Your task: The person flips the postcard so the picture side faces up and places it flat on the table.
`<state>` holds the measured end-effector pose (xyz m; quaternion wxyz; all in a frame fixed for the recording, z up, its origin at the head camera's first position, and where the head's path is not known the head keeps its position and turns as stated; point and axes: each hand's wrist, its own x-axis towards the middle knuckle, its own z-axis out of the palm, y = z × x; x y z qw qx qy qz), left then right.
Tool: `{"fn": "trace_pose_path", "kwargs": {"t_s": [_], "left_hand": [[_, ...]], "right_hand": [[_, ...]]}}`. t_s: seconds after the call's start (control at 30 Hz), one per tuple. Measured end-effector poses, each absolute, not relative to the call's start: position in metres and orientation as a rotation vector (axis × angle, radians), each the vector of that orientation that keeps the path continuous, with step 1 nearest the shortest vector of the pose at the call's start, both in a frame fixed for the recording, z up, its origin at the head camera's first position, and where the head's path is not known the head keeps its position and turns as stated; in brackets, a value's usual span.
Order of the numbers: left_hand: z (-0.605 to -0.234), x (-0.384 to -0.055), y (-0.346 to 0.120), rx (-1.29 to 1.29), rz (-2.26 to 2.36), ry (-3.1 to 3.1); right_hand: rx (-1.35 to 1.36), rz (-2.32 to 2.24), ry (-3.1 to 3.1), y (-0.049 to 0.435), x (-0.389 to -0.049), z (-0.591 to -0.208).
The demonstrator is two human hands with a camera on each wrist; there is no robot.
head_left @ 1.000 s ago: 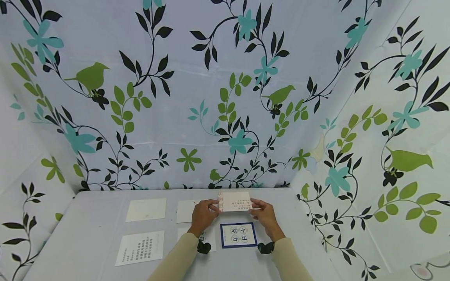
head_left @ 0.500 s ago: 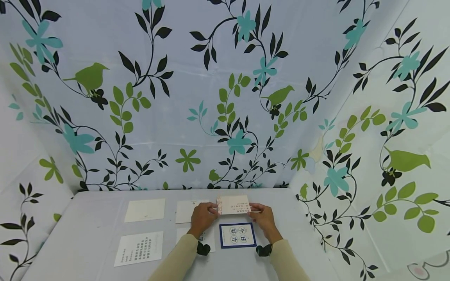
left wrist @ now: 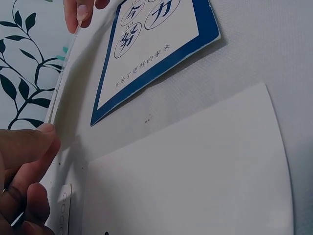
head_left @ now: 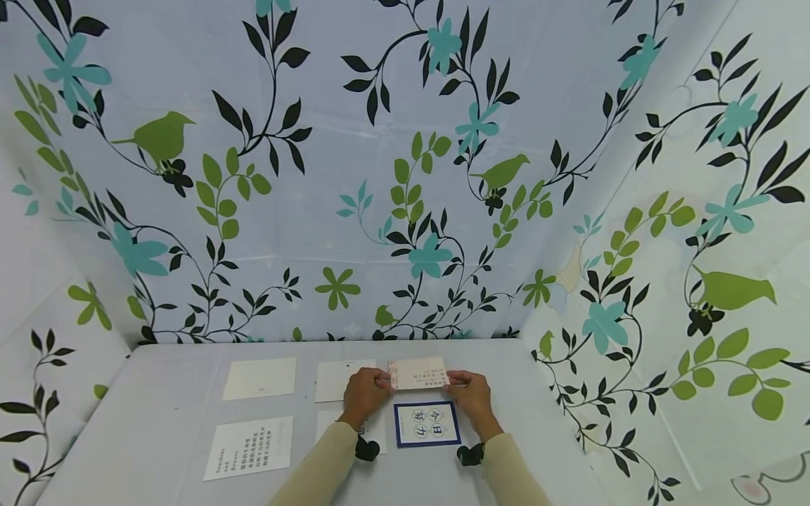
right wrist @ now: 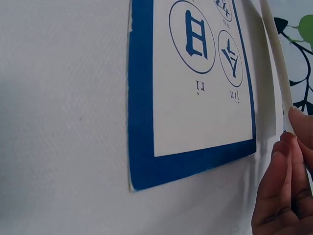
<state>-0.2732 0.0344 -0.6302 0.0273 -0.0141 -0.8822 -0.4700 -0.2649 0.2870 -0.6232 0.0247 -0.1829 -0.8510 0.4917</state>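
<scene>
Both hands pinch a cream postcard (head_left: 419,373) with a reddish pattern and printed text. My left hand (head_left: 365,395) grips its left edge, and my right hand (head_left: 473,400) its right edge. In the left wrist view the postcard shows edge-on between the left thumb and fingers (left wrist: 46,129); it stands tilted off the table. Just nearer than it lies a blue-bordered card (head_left: 427,424) with circled characters, apart from both hands. A white card (head_left: 376,436) lies partly hidden under the left wrist, and a pale card (head_left: 330,379) partly behind the left hand.
On the left of the white table (head_left: 152,422) lie a plain cream card (head_left: 259,378) at the back and a white card with lines of text (head_left: 249,448) in front. A patterned curtain (head_left: 304,176) rises behind the table's back edge, and another covers the right side.
The held postcard has come slightly down and nearer between the two hands, shifting a touch left. Both hands keep their pinch; the cards on the table stay put.
</scene>
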Motion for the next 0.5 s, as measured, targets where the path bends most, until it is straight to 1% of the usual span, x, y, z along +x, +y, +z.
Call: {"fn": "trace_pose_path", "kwargs": {"t_s": [0.5], "left_hand": [[-0.6236,-0.2707,0.0444,0.022,-1.389,-2.733]], "right_hand": [[-0.637,1.338,-2.668,0.2804,-0.2635,-0.6256]]}}
